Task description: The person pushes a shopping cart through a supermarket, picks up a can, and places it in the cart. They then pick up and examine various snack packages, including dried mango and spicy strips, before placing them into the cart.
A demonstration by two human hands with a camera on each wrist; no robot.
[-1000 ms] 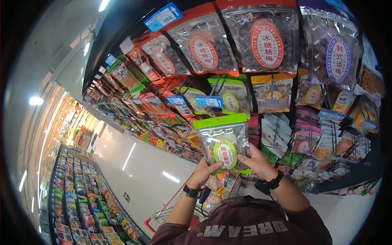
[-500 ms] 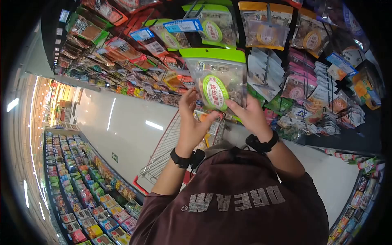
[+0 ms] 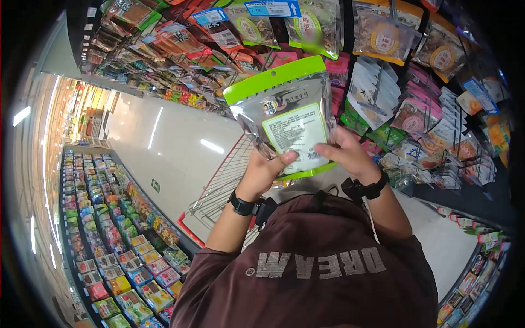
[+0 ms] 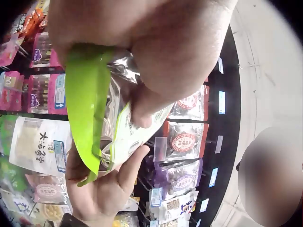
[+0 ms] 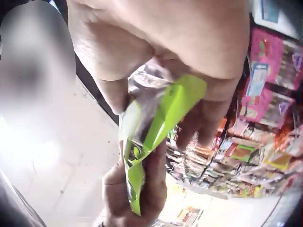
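You held the green-topped bag (image 3: 276,82) near its bottom, left hand (image 3: 262,171) and right hand (image 3: 353,156) gripping it firmly, thumbs (image 3: 289,158) over the label (image 3: 298,131), near hanging packets (image 3: 311,24).

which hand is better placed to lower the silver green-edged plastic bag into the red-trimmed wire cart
Probably left: left hand and right hand both grip the bag, but the left appears nearer the cart.

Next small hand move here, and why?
Probably slide the left thumb outward, off the white label: the printed panel faces the wearer, that thumb covers part of its lower end, and the right hand also grips the green-topped pouch.
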